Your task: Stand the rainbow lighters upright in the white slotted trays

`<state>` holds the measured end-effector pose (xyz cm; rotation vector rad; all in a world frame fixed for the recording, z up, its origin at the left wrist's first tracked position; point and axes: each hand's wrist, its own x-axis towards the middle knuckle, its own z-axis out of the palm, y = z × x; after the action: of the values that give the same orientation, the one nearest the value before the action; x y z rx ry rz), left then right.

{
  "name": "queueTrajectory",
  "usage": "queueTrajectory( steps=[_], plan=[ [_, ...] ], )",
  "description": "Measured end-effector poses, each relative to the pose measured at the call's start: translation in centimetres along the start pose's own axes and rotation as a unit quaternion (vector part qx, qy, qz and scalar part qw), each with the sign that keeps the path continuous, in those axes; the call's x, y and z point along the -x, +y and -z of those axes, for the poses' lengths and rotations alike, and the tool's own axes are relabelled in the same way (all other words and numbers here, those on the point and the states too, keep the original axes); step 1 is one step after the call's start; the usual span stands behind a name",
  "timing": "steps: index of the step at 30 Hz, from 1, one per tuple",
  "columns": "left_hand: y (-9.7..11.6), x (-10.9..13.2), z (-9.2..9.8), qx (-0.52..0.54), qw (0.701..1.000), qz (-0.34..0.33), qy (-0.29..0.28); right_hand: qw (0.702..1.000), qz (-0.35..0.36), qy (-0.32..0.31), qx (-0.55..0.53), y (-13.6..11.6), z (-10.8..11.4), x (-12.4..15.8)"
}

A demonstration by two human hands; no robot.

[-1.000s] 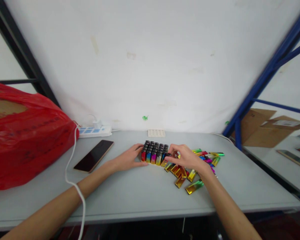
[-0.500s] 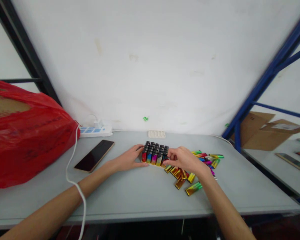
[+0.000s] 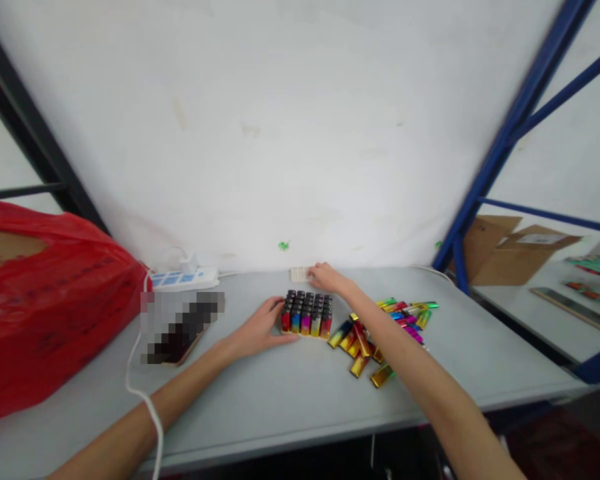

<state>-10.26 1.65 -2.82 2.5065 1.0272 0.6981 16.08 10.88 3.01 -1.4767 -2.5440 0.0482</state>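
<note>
Several shiny multicoloured lighters (image 3: 307, 321) with black tops stand upright in tight rows on a pale tray base (image 3: 304, 335). My left hand (image 3: 260, 329) is wrapped around the left end of this block, its thumb along the front and its fingers at the left side. Behind the block, a small cream tray with a grid of cells (image 3: 299, 274) lies close to the wall. My right hand (image 3: 326, 277) has its fingers closed at that tray's right edge. Loose lighters (image 3: 361, 339) in metallic colours lie in a heap beneath and beside my right forearm.
A dark phone (image 3: 185, 331), partly pixelated, lies on the grey table (image 3: 260, 400) at the left. Behind it is a white power strip (image 3: 185, 279). A red plastic bag (image 3: 65, 313) fills the left side; a white cable (image 3: 147, 400) crosses my left forearm. A cardboard box (image 3: 505, 253) stands beyond the blue frame (image 3: 485, 173).
My right hand has left the right end of the lighter block and reached back to the small cream tray. My left hand stays at the block. The view has shifted slightly.
</note>
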Motion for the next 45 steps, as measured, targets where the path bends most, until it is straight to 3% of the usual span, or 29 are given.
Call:
queueTrajectory(
  steps=[3, 5, 9, 12, 14, 17, 21, 24, 27, 31, 33, 36, 38, 41, 45],
  plan=[
    [-0.1, 0.0, -0.2, 0.011, 1.0, 0.006, 0.004, 1.0, -0.01, -0.004, -0.001, 0.0, -1.3, -0.1],
    [-0.3, 0.0, -0.2, 0.01, 1.0, 0.006, 0.006, 1.0, -0.008, -0.004, -0.006, 1.0, -0.6, 1.0],
    [-1.7, -1.0, 0.0, -0.013, 0.999, 0.009, 0.03, 0.999, -0.019, 0.041, -0.018, 4.3, 3.5, 5.9],
    [-3.3, -3.5, 0.3, -0.032, 0.998, 0.03, 0.037, 0.987, 0.011, 0.131, -0.094, 4.9, 6.5, 11.0],
    [-4.3, -5.9, 0.4, -0.037, 0.997, 0.044, 0.042, 0.98, 0.054, 0.144, -0.129, 3.5, 7.3, 13.9],
    [-5.4, -9.4, 0.1, -0.033, 0.996, 0.053, 0.063, 0.983, 0.103, 0.104, -0.11, -0.3, 6.1, 15.9],
    [-5.9, -11.8, -0.7, -0.035, 0.996, 0.051, 0.067, 0.99, 0.125, 0.06, -0.011, -5.1, 2.2, 14.4],
    [-5.9, -12.0, -1.0, -0.033, 0.996, 0.054, 0.069, 0.992, 0.126, 0.002, 0.001, -6.4, 0.7, 12.7],
    [-5.8, -11.6, -1.0, -0.027, 0.996, 0.05, 0.066, 0.988, 0.14, 0.001, -0.069, -4.9, 1.7, 12.8],
    [-5.3, -8.8, -0.4, -0.028, 0.992, 0.107, 0.065, 0.98, 0.084, 0.083, -0.163, 1.1, 4.2, 15.2],
    [-4.9, -5.9, 0.2, -0.028, 0.989, 0.133, 0.049, 0.983, 0.061, 0.065, -0.162, 4.5, 4.6, 16.3],
    [-3.9, -1.4, 1.0, -0.021, 0.993, 0.112, 0.005, 0.989, 0.061, -0.002, -0.138, 7.8, 3.6, 16.6],
    [-2.8, 0.7, 1.3, -0.025, 0.994, 0.103, -0.012, 0.99, 0.073, -0.032, -0.114, 8.4, 2.5, 16.0],
    [-1.1, 1.6, 1.3, -0.027, 0.993, 0.113, -0.009, 0.989, 0.099, -0.056, -0.098, 7.8, 1.3, 14.5],
    [0.3, 0.5, 0.5, -0.021, 0.994, 0.108, 0.018, 0.977, 0.06, 0.053, -0.195, 7.1, 1.0, 13.3]
  ],
)
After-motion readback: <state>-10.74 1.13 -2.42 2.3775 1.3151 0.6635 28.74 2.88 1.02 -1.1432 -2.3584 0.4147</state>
